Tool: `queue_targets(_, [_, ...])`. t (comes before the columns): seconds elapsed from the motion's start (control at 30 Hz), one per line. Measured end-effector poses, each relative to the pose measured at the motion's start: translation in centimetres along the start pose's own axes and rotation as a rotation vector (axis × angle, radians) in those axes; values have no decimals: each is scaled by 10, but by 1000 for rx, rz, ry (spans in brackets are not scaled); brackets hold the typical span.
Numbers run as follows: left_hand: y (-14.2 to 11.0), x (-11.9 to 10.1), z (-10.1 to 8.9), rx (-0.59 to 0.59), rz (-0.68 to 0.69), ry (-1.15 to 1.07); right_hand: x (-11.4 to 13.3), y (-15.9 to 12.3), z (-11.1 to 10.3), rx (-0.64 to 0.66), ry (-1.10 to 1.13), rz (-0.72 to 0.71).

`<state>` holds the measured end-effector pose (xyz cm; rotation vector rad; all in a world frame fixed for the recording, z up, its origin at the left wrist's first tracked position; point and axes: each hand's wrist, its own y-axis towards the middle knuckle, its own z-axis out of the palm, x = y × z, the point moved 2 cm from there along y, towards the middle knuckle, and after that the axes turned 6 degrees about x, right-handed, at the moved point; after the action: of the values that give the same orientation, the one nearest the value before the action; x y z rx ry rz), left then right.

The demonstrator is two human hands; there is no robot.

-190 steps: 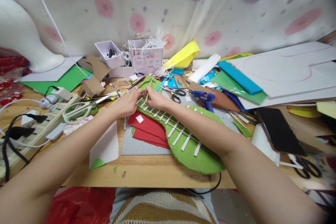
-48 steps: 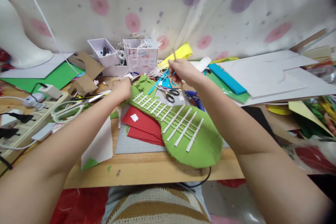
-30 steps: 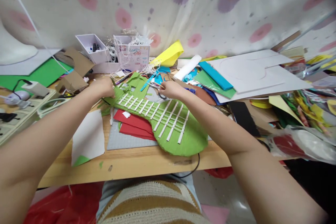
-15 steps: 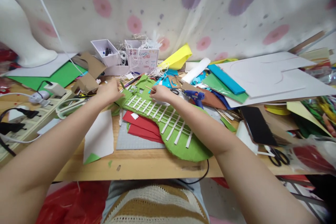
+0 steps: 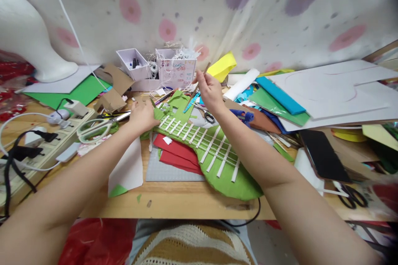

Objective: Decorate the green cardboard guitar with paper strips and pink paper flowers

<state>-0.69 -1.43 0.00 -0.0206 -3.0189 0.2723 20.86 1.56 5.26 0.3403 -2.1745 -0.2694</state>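
A green paper-covered toy guitar [image 5: 228, 182] lies slantwise on the table, its neck pointing to the upper left. White strips cross its neck and body, and thin white strings run along it. My left hand [image 5: 143, 116] is closed round the head end of the neck, fingers partly hidden. My right hand [image 5: 209, 91] is raised above the neck, pinching a thin wooden stick [image 5: 194, 92] that slants up to the right. Below the neck are folded red sheets [image 5: 180, 158] on a grey cutting mat [image 5: 169, 174]. Torn green paper [image 5: 178, 102] lies beyond the neck.
Left are a power strip [image 5: 70, 132] with plugs and large white-handled scissors [image 5: 93, 130]. White boxes [image 5: 177, 73] stand at the back. A blue glue gun [image 5: 244, 116], a phone [image 5: 325, 155], black scissors [image 5: 351, 196] and white boards [image 5: 332, 91] lie to the right.
My right hand, first beside my left at the neck, has gone up, down to the neck and up again with the stick. My left hand stays at the head end.
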Motion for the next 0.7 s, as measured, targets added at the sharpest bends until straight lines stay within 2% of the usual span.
queue_targets(0.17, [-5, -8, -3, 8, -22, 29, -20, -11, 25, 71, 355, 82])
queue_targets(0.3, [-9, -11, 0, -50, 13, 81, -31, -19, 43, 112, 502, 154])
queue_targets(0.43, [-11, -11, 3, -54, 29, 111, -39, -20, 47, 106, 567, 162])
queue_targets(0.7, [-14, -15, -3, -28, 15, 161, -42, -22, 50, 138, 552, 186])
